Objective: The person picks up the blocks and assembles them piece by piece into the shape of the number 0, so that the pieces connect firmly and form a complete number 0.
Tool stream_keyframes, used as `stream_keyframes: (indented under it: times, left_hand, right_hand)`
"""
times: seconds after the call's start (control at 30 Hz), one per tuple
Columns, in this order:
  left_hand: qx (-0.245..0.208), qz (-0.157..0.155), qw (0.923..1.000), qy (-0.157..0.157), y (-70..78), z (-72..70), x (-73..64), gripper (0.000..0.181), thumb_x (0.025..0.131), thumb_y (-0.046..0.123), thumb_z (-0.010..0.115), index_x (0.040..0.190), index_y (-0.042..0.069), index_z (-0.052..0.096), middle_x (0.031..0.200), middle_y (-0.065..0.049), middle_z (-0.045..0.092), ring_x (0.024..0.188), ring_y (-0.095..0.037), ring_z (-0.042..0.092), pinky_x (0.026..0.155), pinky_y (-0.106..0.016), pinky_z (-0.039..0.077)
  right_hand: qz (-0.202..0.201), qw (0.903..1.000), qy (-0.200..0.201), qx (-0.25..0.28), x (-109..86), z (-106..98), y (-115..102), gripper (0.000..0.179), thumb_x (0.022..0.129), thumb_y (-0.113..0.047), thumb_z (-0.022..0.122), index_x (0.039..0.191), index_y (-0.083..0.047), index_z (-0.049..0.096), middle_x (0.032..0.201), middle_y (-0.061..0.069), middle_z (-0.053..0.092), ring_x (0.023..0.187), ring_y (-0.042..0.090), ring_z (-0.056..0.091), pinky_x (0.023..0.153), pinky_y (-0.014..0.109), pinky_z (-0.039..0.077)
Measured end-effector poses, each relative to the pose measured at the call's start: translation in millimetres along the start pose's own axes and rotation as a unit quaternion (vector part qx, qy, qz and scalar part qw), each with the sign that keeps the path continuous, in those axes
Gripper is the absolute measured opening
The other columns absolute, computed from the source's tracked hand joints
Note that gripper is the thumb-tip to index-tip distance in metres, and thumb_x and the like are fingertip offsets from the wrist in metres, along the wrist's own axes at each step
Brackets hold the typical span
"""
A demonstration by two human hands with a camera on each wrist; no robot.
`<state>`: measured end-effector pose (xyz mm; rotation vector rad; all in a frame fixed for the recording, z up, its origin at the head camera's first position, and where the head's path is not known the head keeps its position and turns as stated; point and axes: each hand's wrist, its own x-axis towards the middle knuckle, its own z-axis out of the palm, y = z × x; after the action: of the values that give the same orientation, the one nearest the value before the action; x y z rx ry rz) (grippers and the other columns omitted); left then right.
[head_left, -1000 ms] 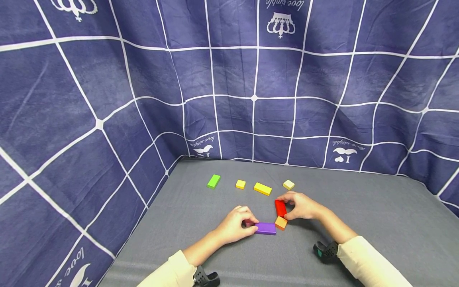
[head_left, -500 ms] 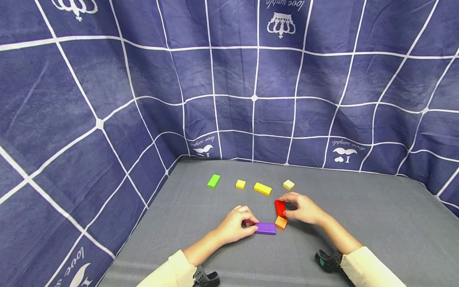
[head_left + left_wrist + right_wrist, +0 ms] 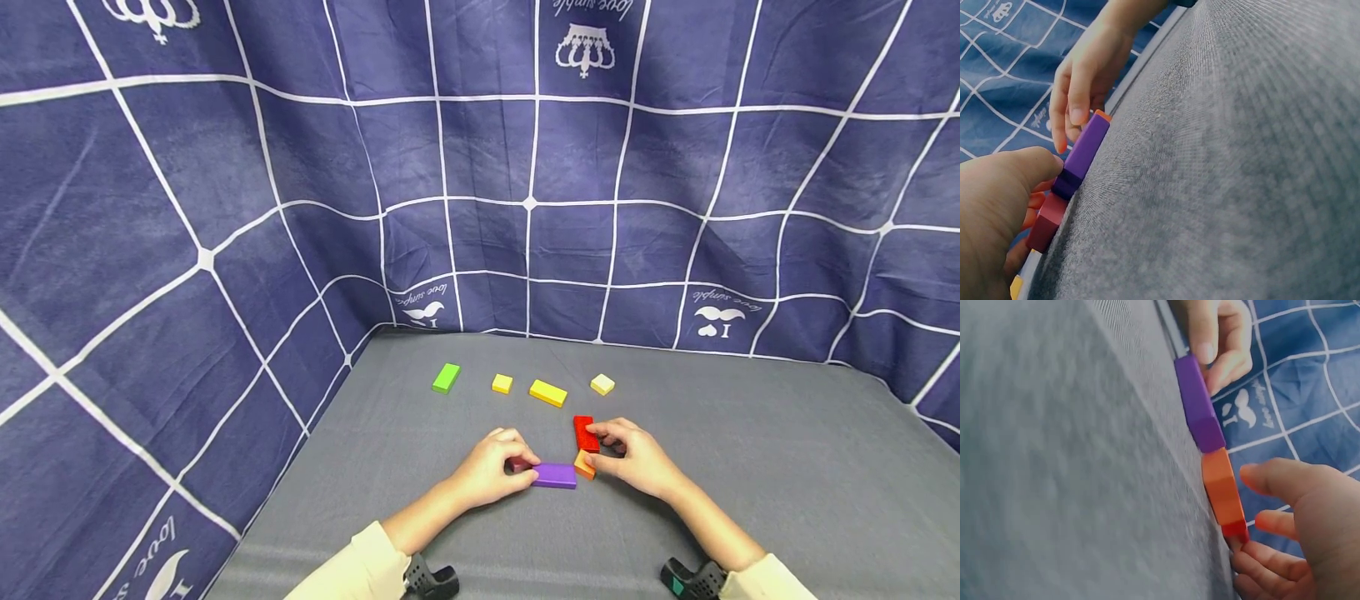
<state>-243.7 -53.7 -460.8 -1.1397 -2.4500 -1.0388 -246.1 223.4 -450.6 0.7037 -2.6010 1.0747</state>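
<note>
My left hand (image 3: 491, 472) pinches the left end of a flat purple block (image 3: 557, 476), its thumb on the near side. A dark red block (image 3: 1047, 222) lies at the purple block's left end, mostly hidden by that hand in the head view. An orange block (image 3: 582, 465) sits against the purple block's right end, and a long bright red block (image 3: 584, 432) extends away behind it. Over these two hovers my right hand (image 3: 636, 457), fingers loosely bent and parted. Its thumb tip is close by the orange block (image 3: 1222, 485), its fingertips near the red one.
Farther back on the grey cloth-covered table (image 3: 750, 442) lie a green block (image 3: 446, 378), a small yellow block (image 3: 502, 383), a longer yellow block (image 3: 548, 392) and a pale yellow block (image 3: 602, 384). A blue curtain with white lines (image 3: 487, 167) hangs behind and at the left.
My right hand has loosened from the red block and drawn back toward me, its thumb now by the orange block. The left hand and the purple block stay put.
</note>
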Motion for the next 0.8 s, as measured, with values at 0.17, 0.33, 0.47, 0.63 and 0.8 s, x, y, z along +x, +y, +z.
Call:
stream_keyframes:
  times: [0.17, 0.33, 0.47, 0.63, 0.8]
  left_hand:
    - [0.002, 0.002, 1.0, 0.0, -0.2, 0.1, -0.3, 0.012, 0.08, 0.014, 0.078, 0.092, 0.014, 0.076, 0.082, 0.007, 0.059, 0.08, -0.006, 0.048, 0.072, -0.015, 0.038]
    - [0.006, 0.004, 1.0, 0.0, 0.2, -0.9, 0.0, 0.012, 0.08, 0.015, 0.078, 0.092, 0.014, 0.076, 0.082, 0.007, 0.058, 0.08, -0.006, 0.048, 0.072, -0.015, 0.038]
    - [0.015, 0.005, 0.9999, -0.005, 0.7, -2.4, 1.1, 0.011, 0.081, 0.015, 0.078, 0.092, 0.014, 0.076, 0.082, 0.007, 0.058, 0.08, -0.005, 0.047, 0.072, -0.015, 0.037]
    - [0.03, 0.007, 0.9994, -0.016, 2.9, -4.8, 2.4, 0.011, 0.082, 0.016, 0.077, 0.093, 0.015, 0.076, 0.082, 0.008, 0.058, 0.079, -0.005, 0.047, 0.072, -0.015, 0.037]
    - [0.037, 0.012, 0.9988, -0.03, 5.0, -6.9, 3.1, 0.011, 0.082, 0.014, 0.076, 0.093, 0.013, 0.076, 0.082, 0.006, 0.058, 0.079, -0.006, 0.05, 0.072, -0.016, 0.038]
  right_hand:
    - [0.011, 0.9996, 0.023, 0.009, -4.5, 7.1, 0.2, 0.039, 0.079, -0.019, 0.08, 0.112, -0.003, 0.07, 0.098, -0.001, 0.063, 0.084, 0.014, 0.058, 0.072, 0.027, 0.049]
    - [0.016, 0.9994, 0.03, 0.009, -6.2, 8.7, -0.7, 0.035, 0.078, -0.02, 0.081, 0.109, -0.006, 0.072, 0.096, -0.003, 0.062, 0.083, 0.014, 0.057, 0.073, 0.028, 0.049]
    - [0.023, 0.9991, 0.032, 0.016, -5.9, 8.9, 0.0, 0.033, 0.078, -0.02, 0.082, 0.107, -0.009, 0.073, 0.094, -0.005, 0.062, 0.083, 0.013, 0.056, 0.074, 0.027, 0.048]
    - [0.023, 0.999, 0.034, 0.018, -6.3, 9.8, 1.4, 0.033, 0.078, -0.021, 0.082, 0.108, -0.009, 0.073, 0.094, -0.006, 0.062, 0.084, 0.012, 0.057, 0.074, 0.028, 0.048]
    - [0.015, 0.9991, 0.037, 0.016, -8.5, 10.3, 1.4, 0.033, 0.078, -0.02, 0.082, 0.107, -0.008, 0.073, 0.094, -0.005, 0.063, 0.083, 0.012, 0.057, 0.073, 0.028, 0.049]
